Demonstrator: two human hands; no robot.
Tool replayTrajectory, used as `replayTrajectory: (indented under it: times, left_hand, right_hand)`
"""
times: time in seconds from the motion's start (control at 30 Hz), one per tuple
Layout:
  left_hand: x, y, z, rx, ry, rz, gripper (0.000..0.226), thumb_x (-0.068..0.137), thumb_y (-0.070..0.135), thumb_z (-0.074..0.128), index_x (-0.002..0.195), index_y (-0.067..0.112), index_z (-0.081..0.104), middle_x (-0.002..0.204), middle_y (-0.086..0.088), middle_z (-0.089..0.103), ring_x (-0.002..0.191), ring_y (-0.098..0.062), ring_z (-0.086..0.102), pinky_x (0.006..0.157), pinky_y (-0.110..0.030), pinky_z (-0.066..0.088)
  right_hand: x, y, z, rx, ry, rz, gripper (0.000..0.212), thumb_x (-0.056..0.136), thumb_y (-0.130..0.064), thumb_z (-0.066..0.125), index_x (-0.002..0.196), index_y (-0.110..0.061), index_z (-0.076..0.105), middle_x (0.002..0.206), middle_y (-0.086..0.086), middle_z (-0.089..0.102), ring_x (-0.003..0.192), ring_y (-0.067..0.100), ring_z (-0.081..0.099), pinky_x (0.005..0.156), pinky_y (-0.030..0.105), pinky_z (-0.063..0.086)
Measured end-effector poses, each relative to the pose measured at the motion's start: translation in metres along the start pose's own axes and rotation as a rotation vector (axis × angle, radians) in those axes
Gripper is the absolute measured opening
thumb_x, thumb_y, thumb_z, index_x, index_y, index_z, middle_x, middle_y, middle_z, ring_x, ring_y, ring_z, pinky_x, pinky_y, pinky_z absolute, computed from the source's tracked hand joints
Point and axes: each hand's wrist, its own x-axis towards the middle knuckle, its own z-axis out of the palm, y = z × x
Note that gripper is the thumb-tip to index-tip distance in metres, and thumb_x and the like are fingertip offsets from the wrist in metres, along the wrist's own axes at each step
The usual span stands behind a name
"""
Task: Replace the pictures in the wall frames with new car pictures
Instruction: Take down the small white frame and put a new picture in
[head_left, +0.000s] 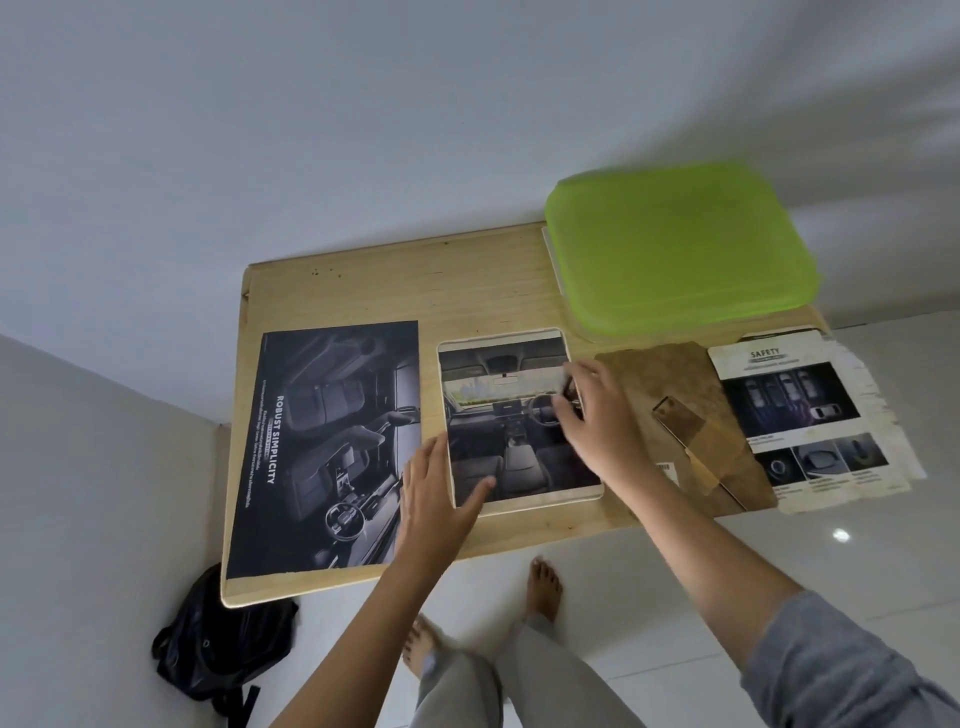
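Between left fingers (432, 461) and right fingers (565, 415) lies the car picture (506, 421).

Domestic room, plainly furnished. Wooden table (467, 280) set against a bare white wall (363, 130); glossy white tiled floor (779, 561) beneath and in front of the table; black backpack (218, 644) slumped on the floor by the table's near left corner; green-lidded plastic storage box (680, 249) on the table's far right corner; bare feet (543, 587) on the tiles just before the table's near edge.
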Motion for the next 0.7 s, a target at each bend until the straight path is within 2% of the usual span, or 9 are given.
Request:
replayTrajectory:
  times: [0.07,0.17,0.33,0.5,0.7]
  left_hand:
    - [-0.005,-0.005,0.000,0.061,-0.115,0.012,0.101,0.072,0.070,0.052,0.149,0.022,0.007,0.157,0.002,0.007,0.144,-0.021,0.008,0.115,-0.045,0.015]
    - [-0.009,-0.007,0.001,0.102,-0.175,0.016,0.115,0.065,0.073,0.057,0.147,0.026,-0.007,0.157,0.005,-0.009,0.145,-0.021,-0.005,0.115,-0.046,0.005]
    - [-0.009,-0.006,0.002,0.156,-0.155,0.003,0.113,0.068,0.071,0.057,0.147,0.025,-0.009,0.157,0.005,-0.011,0.145,-0.022,-0.006,0.115,-0.045,0.003]
    - [-0.011,-0.003,0.002,0.172,-0.149,0.001,0.110,0.072,0.068,0.056,0.147,0.023,-0.011,0.157,0.005,-0.012,0.145,-0.022,-0.008,0.115,-0.045,0.003]
    - [-0.012,-0.002,0.000,0.176,-0.152,0.014,0.109,0.073,0.069,0.054,0.147,0.023,-0.010,0.157,0.005,-0.011,0.145,-0.021,-0.007,0.115,-0.044,0.004]
  right_hand:
    - [-0.006,0.023,-0.017,-0.040,0.085,0.089,0.042,0.091,-0.024,0.053,0.130,-0.009,0.047,0.134,0.007,0.046,0.120,0.021,0.047,0.102,0.035,0.041]
    - [-0.017,0.058,-0.037,-0.186,0.112,0.219,0.047,0.089,-0.031,0.055,0.129,-0.008,0.048,0.129,0.011,0.049,0.118,0.027,0.048,0.097,0.041,0.045]
    - [-0.026,0.081,-0.046,-0.315,0.034,0.319,0.048,0.086,-0.038,0.058,0.124,-0.008,0.051,0.122,0.015,0.050,0.116,0.033,0.047,0.094,0.050,0.045]
    - [-0.025,0.078,-0.046,-0.323,0.031,0.332,0.041,0.089,-0.031,0.056,0.122,-0.006,0.053,0.113,0.018,0.051,0.109,0.033,0.048,0.092,0.045,0.044]
    - [-0.036,0.068,-0.051,-0.348,0.008,0.315,0.038,0.092,-0.029,0.051,0.125,-0.010,0.050,0.114,0.015,0.048,0.109,0.028,0.047,0.089,0.038,0.042]
